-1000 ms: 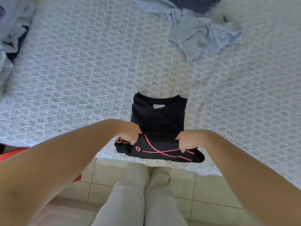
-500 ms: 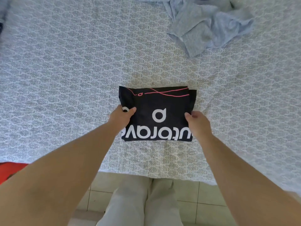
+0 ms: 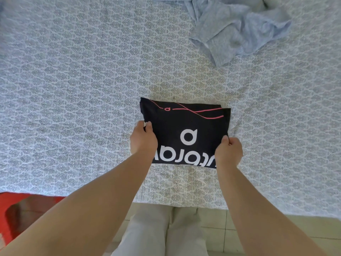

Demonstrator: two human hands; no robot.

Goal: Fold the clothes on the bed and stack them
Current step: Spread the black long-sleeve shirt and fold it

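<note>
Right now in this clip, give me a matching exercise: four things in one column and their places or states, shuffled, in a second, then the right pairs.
Things:
1. black shirt
2. blue garment
3. left hand
4. right hand

Places or states:
A. crumpled, unfolded, at the far right of the bed
B. pinches the shirt's right edge
C. folded into a rectangle, print up, near the bed's near edge
D. grips the shirt's left edge

Pairs: 1-C, 2-A, 3-D, 4-B
</note>
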